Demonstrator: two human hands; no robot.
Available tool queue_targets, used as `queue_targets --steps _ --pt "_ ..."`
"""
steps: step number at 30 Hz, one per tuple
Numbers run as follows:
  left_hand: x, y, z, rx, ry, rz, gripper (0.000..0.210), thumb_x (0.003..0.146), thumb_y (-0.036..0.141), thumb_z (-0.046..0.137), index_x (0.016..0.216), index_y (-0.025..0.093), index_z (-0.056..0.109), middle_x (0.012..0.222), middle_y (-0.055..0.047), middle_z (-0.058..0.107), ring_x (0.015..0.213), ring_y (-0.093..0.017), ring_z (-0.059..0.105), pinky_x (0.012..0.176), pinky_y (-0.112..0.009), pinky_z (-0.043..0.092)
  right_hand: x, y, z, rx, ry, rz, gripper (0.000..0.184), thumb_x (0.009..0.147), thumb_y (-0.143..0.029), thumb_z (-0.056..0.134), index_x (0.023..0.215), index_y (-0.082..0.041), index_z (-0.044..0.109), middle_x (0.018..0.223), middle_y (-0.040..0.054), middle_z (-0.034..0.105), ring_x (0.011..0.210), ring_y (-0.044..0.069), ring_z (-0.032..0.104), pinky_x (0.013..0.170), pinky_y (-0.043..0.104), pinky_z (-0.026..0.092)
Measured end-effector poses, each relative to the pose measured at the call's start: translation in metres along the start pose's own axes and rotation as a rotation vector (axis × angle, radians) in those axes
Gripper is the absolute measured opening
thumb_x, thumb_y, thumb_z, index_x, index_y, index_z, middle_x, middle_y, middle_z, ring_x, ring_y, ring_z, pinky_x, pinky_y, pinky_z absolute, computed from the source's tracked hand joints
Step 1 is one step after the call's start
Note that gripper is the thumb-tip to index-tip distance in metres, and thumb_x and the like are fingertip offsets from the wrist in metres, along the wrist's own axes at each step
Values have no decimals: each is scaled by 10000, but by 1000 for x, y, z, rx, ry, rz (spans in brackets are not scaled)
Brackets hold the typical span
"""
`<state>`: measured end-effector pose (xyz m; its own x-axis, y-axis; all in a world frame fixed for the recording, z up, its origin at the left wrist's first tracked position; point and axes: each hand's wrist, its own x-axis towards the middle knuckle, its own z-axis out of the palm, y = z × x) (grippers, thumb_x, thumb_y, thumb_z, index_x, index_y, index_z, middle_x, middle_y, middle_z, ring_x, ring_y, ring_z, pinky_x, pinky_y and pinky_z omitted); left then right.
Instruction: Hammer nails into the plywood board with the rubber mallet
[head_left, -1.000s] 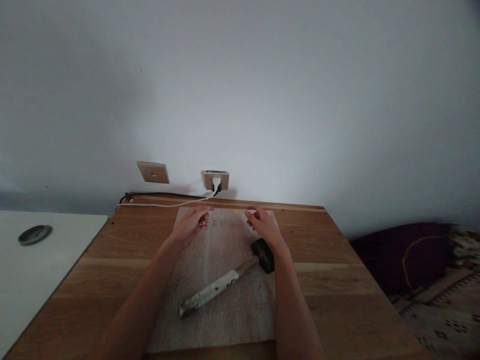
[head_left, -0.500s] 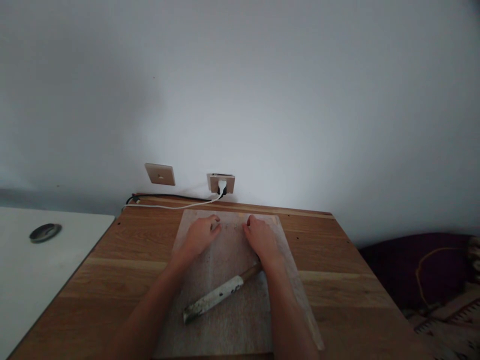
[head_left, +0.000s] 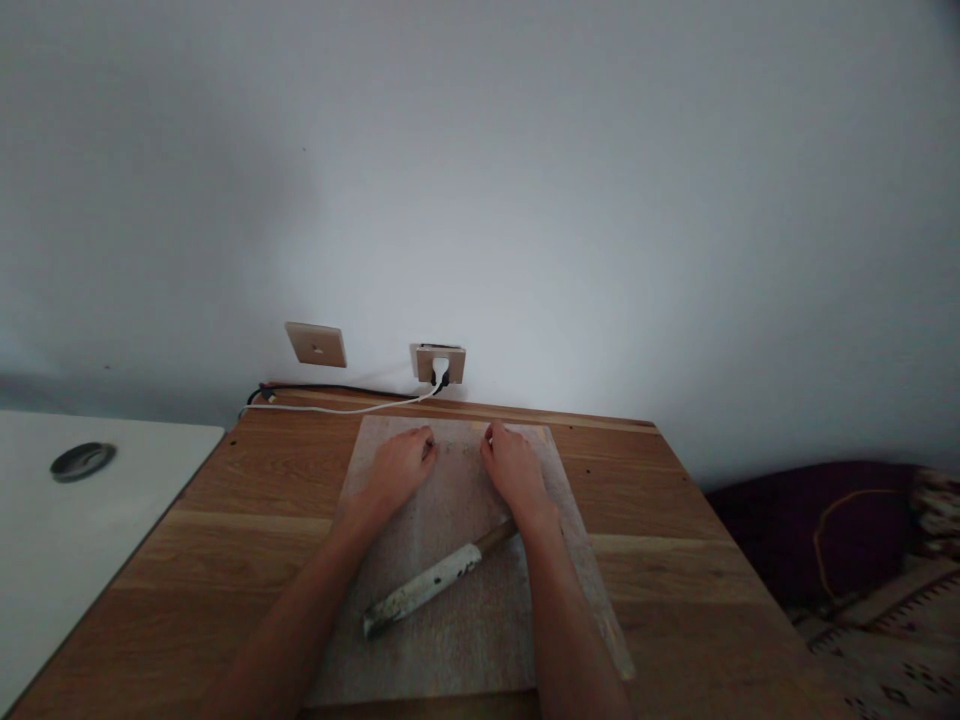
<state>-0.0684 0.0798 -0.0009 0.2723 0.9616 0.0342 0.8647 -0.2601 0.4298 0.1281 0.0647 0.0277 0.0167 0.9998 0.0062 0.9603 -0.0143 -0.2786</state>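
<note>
A pale, worn wooden board [head_left: 450,640] lies under both hands. Over its far left part is my left hand [head_left: 401,462], its thumb and fingers closed in a pinch. My right hand [head_left: 514,462] is at the far right part, fingers curled and closed. Anything between either set of fingertips is too small to make out. Several tiny dark specks show on the board near the fingers. A long wooden handle [head_left: 424,588] with a stained white wrapping lies slantwise on the board; its far end is hidden by my right wrist.
The board rests on a brown wooden table [head_left: 660,570] against a white wall. A socket [head_left: 441,364] holds a white plug, with black and white cables [head_left: 337,408] running left. At left is a white surface [head_left: 112,530] with a dark oval piece [head_left: 82,461]; patterned cloth [head_left: 892,630] lies right.
The left thumb and fingers have come together from a slight gap. The right fingers have curled closer. The view has shifted slightly; the handle stays on the board.
</note>
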Motion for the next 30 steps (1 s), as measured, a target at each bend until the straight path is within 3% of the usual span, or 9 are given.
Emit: queue_targets --steps 7,13,17,23,30 --pt "-3 5 1 116 -28 20 246 1017 304 460 1076 185 668 1039 -141 746 951 -293 708 772 -348 451 7 0 3 437 127 -22 105 974 -254 556 960 -202 646 870 59 759 816 198 709 735 273 469" --pt "-2 4 4 92 8 14 262 1025 318 453 1140 176 641 1069 -139 751 969 -304 716 765 -356 453 9 1 7 538 147 7 89 898 -192 563 928 -192 647 806 33 733 746 185 669 717 270 450" --pt "-1 3 2 62 -15 22 195 1002 265 494 1073 183 656 1044 -116 753 967 -268 709 795 -329 452 7 -1 4 453 102 -36 187 905 -133 529 996 -192 682 812 26 741 738 171 664 704 252 425" --pt "0 3 4 34 10 24 194 1020 277 499 1015 185 670 1001 -104 748 942 -244 696 819 -317 448 3 -9 1 233 -2 -86 243 958 -96 502 970 -164 735 965 94 769 912 198 697 818 264 438" --pt "1 0 6 29 63 10 208 1016 333 541 967 185 678 982 -93 746 909 -246 692 771 -321 434 -1 -20 3 42 2 -43 229 1039 -217 495 1032 -146 712 1032 133 748 962 225 697 809 288 457"
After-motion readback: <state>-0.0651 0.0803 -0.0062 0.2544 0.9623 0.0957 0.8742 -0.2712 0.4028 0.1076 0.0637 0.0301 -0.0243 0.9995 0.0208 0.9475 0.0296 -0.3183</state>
